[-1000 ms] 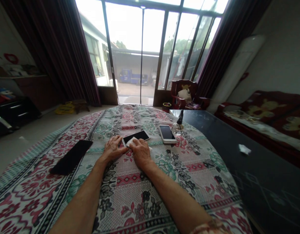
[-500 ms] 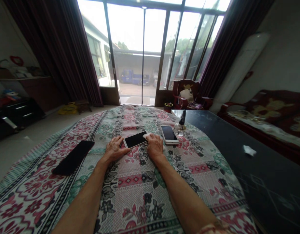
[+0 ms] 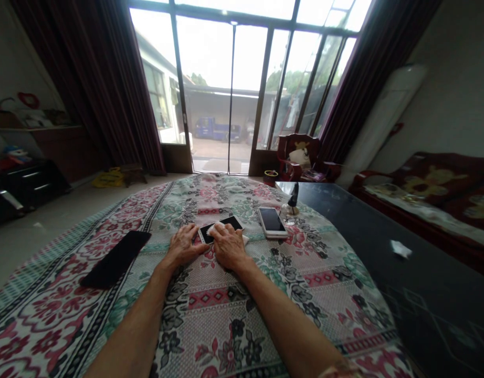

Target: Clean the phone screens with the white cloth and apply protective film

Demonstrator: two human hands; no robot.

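A smartphone [image 3: 234, 222] with a black screen and a pale frame lies face up on the patterned tablecloth [image 3: 230, 320]. My left hand [image 3: 182, 245] grips its left end, the thumb along the near edge and the fingers at the far corner. My right hand [image 3: 230, 248] is closed on a white tissue [image 3: 215, 228], pressed against the left half of the screen; part of the tissue sticks out beyond the palm. That hand hides the middle of the phone. Just right of it rests a second, white smartphone [image 3: 272, 222].
A clear bottle with a black nozzle [image 3: 292, 203] stands behind the white phone. On the left lies a flat dark rectangular piece [image 3: 116, 260]. A dark low table [image 3: 360, 231] adjoins on the right, with crumpled white paper [image 3: 401, 249] on it.
My right hand has slid left with the tissue, from the phone's right end to the left part of its screen. My left hand keeps its hold on the left end.
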